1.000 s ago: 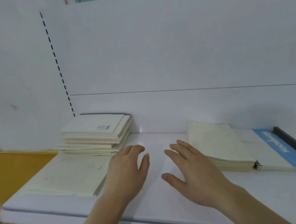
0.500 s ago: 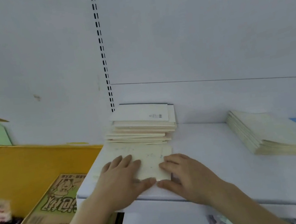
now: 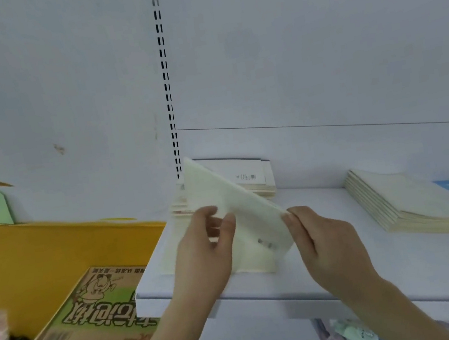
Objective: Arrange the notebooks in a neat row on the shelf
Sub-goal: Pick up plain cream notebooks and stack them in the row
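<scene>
a white metal shelf (image 3: 407,267) carries a flat stack of cream notebooks (image 3: 251,179) at its back left and another cream stack (image 3: 403,204) to the right. above the front left corner, a thin cream notebook (image 3: 231,206) tilts, pinched by the left hand (image 3: 204,257) and the right hand (image 3: 327,244) at its lower edges.

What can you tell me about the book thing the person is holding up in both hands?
It is a thin cream notebook with a plain soft cover that looks like paper, plus a small dark mark near its lower right. It is closed and tilted up on a slant, one corner pointing high, above the front left part of the white shelf. The left hand pinches its left edge and the right hand pinches its right edge. Another cream notebook lies flat beneath it.
</scene>
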A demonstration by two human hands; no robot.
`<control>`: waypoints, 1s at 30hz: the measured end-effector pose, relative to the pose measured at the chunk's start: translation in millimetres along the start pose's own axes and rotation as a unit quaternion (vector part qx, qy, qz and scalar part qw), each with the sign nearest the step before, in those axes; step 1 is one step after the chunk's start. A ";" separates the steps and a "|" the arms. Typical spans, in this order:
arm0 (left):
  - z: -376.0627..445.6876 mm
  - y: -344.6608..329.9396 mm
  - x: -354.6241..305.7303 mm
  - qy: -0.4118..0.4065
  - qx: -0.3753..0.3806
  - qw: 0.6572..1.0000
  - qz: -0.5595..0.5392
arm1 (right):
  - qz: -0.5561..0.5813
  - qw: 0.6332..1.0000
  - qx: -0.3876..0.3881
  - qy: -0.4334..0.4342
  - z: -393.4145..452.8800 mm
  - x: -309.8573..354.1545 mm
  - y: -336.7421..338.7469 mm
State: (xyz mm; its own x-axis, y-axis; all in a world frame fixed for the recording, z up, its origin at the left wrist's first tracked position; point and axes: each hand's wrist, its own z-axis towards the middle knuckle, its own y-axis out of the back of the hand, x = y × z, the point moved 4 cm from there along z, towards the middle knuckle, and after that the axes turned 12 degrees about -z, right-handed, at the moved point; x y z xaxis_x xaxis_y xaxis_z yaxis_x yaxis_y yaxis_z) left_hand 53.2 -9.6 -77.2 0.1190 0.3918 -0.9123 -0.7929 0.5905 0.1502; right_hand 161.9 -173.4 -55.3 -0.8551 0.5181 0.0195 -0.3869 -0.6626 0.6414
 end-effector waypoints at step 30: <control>6.1 76.5 -13.6 0.076 -0.104 0.980 -0.150 | -0.104 0.973 0.142 0.148 -10.2 -18.4 -50.2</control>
State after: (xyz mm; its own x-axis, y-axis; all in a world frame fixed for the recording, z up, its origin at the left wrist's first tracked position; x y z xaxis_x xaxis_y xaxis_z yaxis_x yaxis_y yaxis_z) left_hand -5.4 34.6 -51.0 0.2880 0.1045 -0.9519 -0.8426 0.5000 -0.2001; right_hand 193.6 -155.2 -95.7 -0.8472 0.4181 -0.3277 -0.4863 -0.3622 0.7952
